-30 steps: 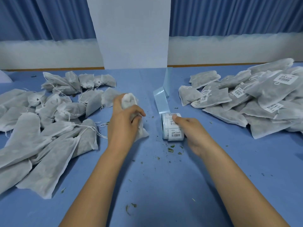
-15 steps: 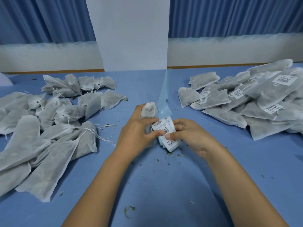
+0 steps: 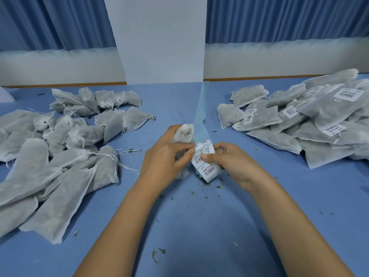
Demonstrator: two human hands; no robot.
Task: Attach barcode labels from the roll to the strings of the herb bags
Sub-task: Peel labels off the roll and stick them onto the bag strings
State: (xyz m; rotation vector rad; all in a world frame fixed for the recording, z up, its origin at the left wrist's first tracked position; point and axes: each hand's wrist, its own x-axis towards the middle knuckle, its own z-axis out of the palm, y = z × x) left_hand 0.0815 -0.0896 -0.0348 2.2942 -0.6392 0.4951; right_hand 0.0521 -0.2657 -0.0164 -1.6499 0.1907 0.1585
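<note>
Label roll [image 3: 208, 170] tight in the curled right grip [image 3: 235, 164], herb bag [image 3: 183, 133] tight in the curled left grip [image 3: 163, 160] just beside.

packing workroom, herb bag heaps [image 3: 50, 156], blue table [image 3: 199, 226]

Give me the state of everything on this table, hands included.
left hand: grips the herb bag, fingers at the roll's top label.
herb bag: upright in that hand, no label showing.
right hand: holds the label roll, thumb on a label.
label roll: tilted, partly unrolled.
backing strip: empty, trailing away from the roll.
left pile: unlabelled, strings loose.
right pile: labelled.
</note>
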